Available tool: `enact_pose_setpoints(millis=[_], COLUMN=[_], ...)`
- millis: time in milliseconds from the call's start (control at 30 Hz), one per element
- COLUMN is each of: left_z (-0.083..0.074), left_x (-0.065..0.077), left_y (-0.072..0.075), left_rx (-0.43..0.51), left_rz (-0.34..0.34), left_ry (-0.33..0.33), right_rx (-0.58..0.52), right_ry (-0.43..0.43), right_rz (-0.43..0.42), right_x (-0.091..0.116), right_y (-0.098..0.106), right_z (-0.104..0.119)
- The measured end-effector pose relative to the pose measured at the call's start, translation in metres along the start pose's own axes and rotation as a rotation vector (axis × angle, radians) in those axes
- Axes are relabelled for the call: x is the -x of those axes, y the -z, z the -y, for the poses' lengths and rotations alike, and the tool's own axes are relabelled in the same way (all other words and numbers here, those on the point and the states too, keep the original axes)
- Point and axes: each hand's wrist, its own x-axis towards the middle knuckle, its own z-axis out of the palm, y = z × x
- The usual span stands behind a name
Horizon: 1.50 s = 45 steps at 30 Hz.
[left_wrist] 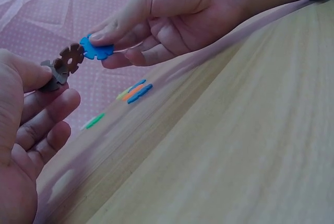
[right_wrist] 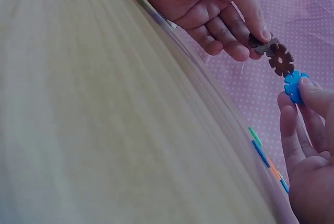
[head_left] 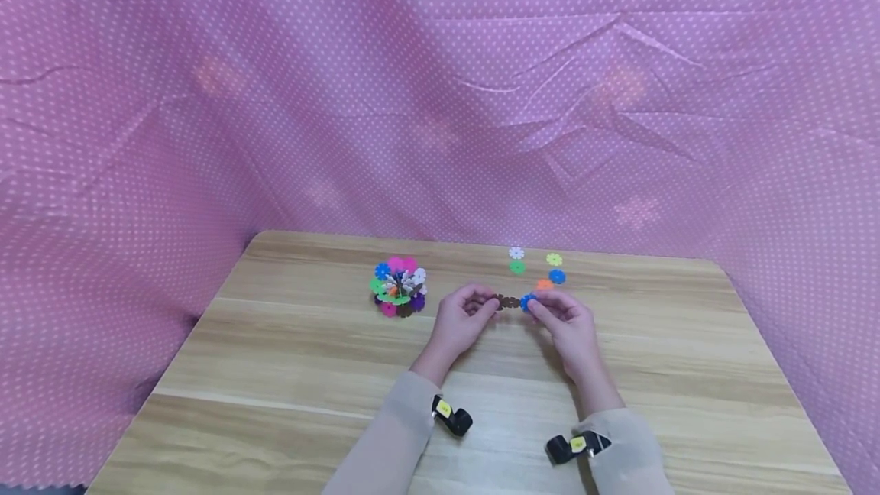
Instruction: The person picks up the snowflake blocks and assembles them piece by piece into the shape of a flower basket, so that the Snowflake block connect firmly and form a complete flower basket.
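Between thumb and fingers my left hand [head_left: 459, 325] pinches a dark brown flower-shaped notched disc [left_wrist: 55, 79]. A second brown notched disc [right_wrist: 281, 60] is attached to it and stands at an angle. My right hand [head_left: 572, 331] pinches a blue notched disc [left_wrist: 98, 49] whose edge meets the second brown one. Whether the blue disc's slot is engaged there, I cannot tell. Both hands hold these pieces above the table, facing each other. Fingertips cover part of the blue and dark brown discs.
A cluster of joined multicoloured discs [head_left: 399, 287] stands left of the hands. Beyond the right hand lie loose discs: white [head_left: 516, 253], green [head_left: 517, 267], yellow [head_left: 554, 259], blue [head_left: 558, 276] and orange [head_left: 545, 284]. Pink dotted cloth [head_left: 440, 98] surrounds the wooden table [head_left: 289, 373].
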Motion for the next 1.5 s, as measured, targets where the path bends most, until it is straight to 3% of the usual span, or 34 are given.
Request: enact_pose_setpoints(millis=[867,1200,1367,1500], left_z=[-0.0002,0.0016,0.0023,0.0036], left_x=[-0.0007,-0.0008,-0.0007,-0.0005], left_y=[-0.0009,0.001,0.0024,0.0031], left_rx=[0.047,0.097,0.013,-0.041], left_rz=[0.021,0.021,0.015,0.012], left_ry=[-0.023,-0.009,-0.023,-0.023], right_rx=[0.013,-0.078,-0.144,-0.104], right_ry=[0.023,0.058,0.068,0.083], right_rz=[-0.012,0.013,0.001,0.017], right_x=[0.0013,0.0005,0.0005,0.0019], right_y=[-0.0058,-0.0077,-0.0086,-0.0082], right_z=[-0.0015,-0.0031,-0.0035,-0.0034])
